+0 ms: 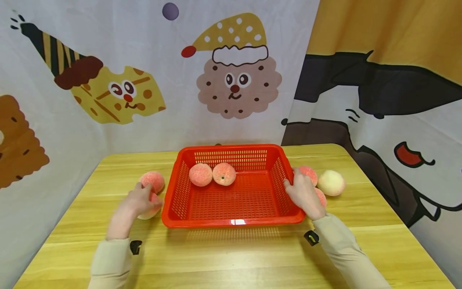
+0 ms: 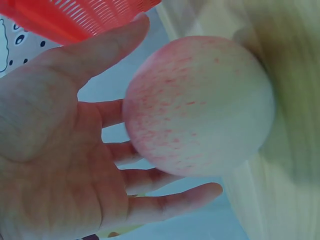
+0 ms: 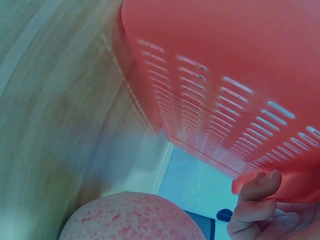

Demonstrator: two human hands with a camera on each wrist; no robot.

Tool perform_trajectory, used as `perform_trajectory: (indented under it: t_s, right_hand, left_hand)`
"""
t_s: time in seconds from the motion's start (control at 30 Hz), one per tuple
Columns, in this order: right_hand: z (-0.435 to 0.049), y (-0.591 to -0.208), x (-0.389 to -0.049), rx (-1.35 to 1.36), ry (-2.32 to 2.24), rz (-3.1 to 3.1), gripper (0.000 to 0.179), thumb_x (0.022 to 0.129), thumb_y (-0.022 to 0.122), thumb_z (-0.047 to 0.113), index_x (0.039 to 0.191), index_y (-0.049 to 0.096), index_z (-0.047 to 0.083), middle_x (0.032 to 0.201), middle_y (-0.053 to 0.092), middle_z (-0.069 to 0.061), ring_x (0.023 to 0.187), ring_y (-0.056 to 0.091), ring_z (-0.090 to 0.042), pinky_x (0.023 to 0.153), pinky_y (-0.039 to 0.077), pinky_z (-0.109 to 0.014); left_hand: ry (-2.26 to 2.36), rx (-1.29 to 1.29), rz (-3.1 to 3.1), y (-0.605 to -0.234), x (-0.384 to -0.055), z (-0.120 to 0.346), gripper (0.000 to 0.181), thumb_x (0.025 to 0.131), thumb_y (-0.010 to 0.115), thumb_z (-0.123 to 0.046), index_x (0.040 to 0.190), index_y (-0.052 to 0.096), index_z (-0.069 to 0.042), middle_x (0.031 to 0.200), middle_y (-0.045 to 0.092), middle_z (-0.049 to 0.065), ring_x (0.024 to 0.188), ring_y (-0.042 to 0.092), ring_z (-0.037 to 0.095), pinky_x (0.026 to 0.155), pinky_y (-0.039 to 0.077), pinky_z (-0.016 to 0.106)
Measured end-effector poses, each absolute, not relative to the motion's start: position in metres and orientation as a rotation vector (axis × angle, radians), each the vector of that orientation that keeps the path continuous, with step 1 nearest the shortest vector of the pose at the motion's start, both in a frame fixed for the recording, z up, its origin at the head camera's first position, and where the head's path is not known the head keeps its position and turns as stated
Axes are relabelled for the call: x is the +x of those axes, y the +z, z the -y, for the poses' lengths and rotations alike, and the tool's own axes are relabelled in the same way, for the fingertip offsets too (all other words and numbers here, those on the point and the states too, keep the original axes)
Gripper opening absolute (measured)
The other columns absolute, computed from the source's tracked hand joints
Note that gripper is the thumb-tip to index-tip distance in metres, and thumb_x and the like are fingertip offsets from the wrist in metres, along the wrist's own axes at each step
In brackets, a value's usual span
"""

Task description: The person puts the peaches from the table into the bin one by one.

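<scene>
Head view: we see two peaches point(image 1: 224, 174) in the red basket point(image 1: 202, 223) between the hands. The right hand point(image 1: 304, 192) grips its rim point(image 1: 287, 162), probably to steady it; the left hand point(image 1: 136, 201) spreads wide at a lone peach point(image 1: 156, 201), seemingly to cup it. Only the left wrist view shows us fingers point(image 2: 111, 113) reaching behind that peach; only the right wrist view, fingertips point(image 3: 268, 183) curled beneath the rim.

No text, label, brand, number or sign can be read in any view: the red basket point(image 1: 232, 222) mid-table, the peaches point(image 1: 200, 175) in it and toward the table's point(image 1: 231, 261) left and right edges, and the cartoon-printed cloth point(image 1: 173, 80) beyond its far edge show no legible lettering.
</scene>
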State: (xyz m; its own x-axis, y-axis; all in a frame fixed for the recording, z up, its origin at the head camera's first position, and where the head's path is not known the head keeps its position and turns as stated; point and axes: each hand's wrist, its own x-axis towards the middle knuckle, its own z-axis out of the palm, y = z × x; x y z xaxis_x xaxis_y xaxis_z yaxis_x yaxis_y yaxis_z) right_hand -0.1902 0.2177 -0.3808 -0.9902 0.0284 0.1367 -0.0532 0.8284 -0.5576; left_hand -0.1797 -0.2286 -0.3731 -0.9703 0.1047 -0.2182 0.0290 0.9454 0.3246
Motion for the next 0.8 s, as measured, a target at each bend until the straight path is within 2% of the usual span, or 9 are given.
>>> perform_trajectory:
  t_s: [0.23,0.33,0.47,0.8]
  right_hand:
    - [-0.218,-0.381,-0.19,0.02,0.877,2.869,0.047,0.093,0.047,0.013,0.131,0.04,-0.013,0.094,0.063,-0.03,0.06,0.063,-0.023,0.045,0.05,-0.026]
    - [-0.218,-0.381,-0.19,0.017,0.879,2.874,0.048,0.093,0.047,0.013,0.131,0.039,-0.013,0.093,0.063,-0.03,0.059,0.063,-0.022,0.045,0.05,-0.026]
    - [-0.218,-0.381,-0.191,0.011,0.884,2.88,0.048,0.093,0.048,0.014,0.132,0.039,-0.013,0.093,0.063,-0.03,0.059,0.063,-0.022,0.045,0.05,-0.026]
    - [-0.218,-0.382,-0.192,0.003,0.895,2.882,0.048,0.093,0.048,0.014,0.132,0.038,-0.012,0.098,0.063,-0.031,0.064,0.065,-0.024,0.048,0.052,-0.027]
  left_hand:
    - [0.459,0.083,-2.873,-0.389,-0.178,0.229,0.073,0.08,0.067,-0.024,0.137,0.036,0.008,0.133,0.023,0.048,0.106,0.045,0.064,0.086,0.044,0.067]
    - [0.482,0.083,-2.884,-0.394,-0.178,0.23,0.068,0.078,0.07,-0.021,0.132,0.041,0.006,0.13,0.027,0.048,0.103,0.046,0.063,0.084,0.044,0.067]
    - [0.485,0.102,-2.918,-0.397,-0.179,0.231,0.062,0.074,0.074,-0.02,0.124,0.047,0.005,0.121,0.037,0.045,0.097,0.052,0.056,0.08,0.047,0.063]
    - [0.512,0.092,-2.898,-0.397,-0.18,0.232,0.072,0.073,0.074,-0.02,0.133,0.043,0.005,0.127,0.036,0.046,0.106,0.049,0.057,0.085,0.045,0.065]
